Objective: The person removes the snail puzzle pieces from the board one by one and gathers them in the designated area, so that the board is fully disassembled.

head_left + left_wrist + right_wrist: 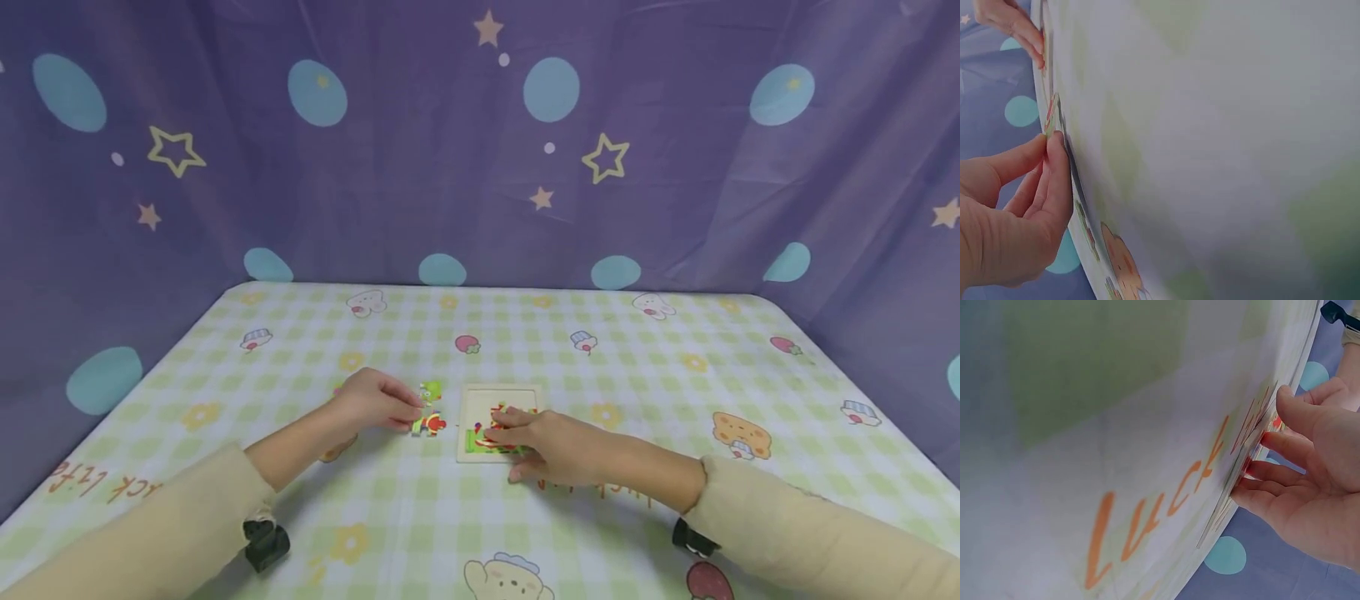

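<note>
- L hand, ctr-left of frame: thumb + fingers closed in a pinch on a red-green puzzle pc, hardly any gap btwn tips.
- R hand, right of ctr: fingers fairly straight, slightly spread, resting on red-green pcs in the tray; no grip I can see.
- Key relation: pinched pc is at L fingertips, just left of tray; long axis looks approx left-right, pointing trayward. L hand's nearer the pc, R hand's at the tray.
- Green pc just above pinched one in frame; can't tell if touching.
- Hidden: pinched pc's left end, tray's lower right (under R hand). Coloured bits, low in L wrist view, too small to ID.
- Further out: checked table, purple curtain up top.
</note>
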Motion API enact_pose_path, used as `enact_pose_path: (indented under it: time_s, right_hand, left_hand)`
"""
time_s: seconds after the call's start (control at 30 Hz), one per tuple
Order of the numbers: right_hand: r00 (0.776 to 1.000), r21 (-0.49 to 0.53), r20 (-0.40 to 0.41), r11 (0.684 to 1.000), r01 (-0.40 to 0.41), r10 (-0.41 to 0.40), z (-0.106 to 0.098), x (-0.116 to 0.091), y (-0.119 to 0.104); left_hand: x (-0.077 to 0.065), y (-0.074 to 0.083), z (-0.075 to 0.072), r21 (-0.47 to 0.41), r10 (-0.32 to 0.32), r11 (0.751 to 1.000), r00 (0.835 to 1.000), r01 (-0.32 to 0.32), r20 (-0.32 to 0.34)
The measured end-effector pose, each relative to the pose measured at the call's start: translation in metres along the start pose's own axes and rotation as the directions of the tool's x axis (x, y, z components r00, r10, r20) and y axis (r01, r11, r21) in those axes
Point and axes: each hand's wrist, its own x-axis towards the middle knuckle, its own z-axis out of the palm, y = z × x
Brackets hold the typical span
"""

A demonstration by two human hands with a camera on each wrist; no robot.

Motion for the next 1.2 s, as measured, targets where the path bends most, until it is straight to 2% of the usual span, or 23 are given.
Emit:
enact_pose_path:
  time_s: [0.13, 0.27, 0.43, 0.73, 0.83, 1.03, 1.2]
  right_hand:
    - [1.0, 0.003, 0.0, 1.0, 0.006, -0.006, 0.001, 0.0, 0.0]
    - [1.0, 0.007, -0.004, 1.0, 0.014, -0.014, 0.001, 0.0, 0.001]
    - [1.0, -0.001, -0.005, 1.0, 0.019, -0.019, 0.001, 0.0, 0.002]
    - [1.0, -0.007, -0.005, 1.0, 0.018, -0.018, 0.001, 0.001, 0.002]
    - [1.0, -0.01, -0.003, 1.0, 0.019, -0.019, 0.001, 0.001, 0.002]
    - [1.0, -0.003, 0.001, 1.0, 0.015, -0.015, 0.001, 0.001, 0.003]
    - [1.0, -0.009, 0.003, 1.0, 0.007, -0.007, 0.0, 0.002, 0.002]
  left_hand:
    - [-0.006, -0.009, -0.007, 0.058, 0.035, 0.998, 0.999, -0.035, -0.013]
    - [-0.009, -0.017, -0.019, 0.083, 0.031, 0.996, 0.999, -0.029, -0.014]
    - [-0.013, -0.026, -0.034, 0.069, 0.019, 0.997, 1.0, -0.018, -0.013]
    - [-0.024, -0.04, -0.061, 0.102, 0.017, 0.995, 0.998, -0.011, -0.054]
    - [-0.027, -0.043, -0.071, 0.142, 0.021, 0.99, 0.996, -0.008, -0.092]
    - [-0.031, -0.047, -0.077, 0.311, 0.064, 0.951, 0.983, -0.009, -0.17]
    - [-0.031, -0.048, -0.074, 0.415, 0.144, 0.908, 0.97, -0.052, -0.194]
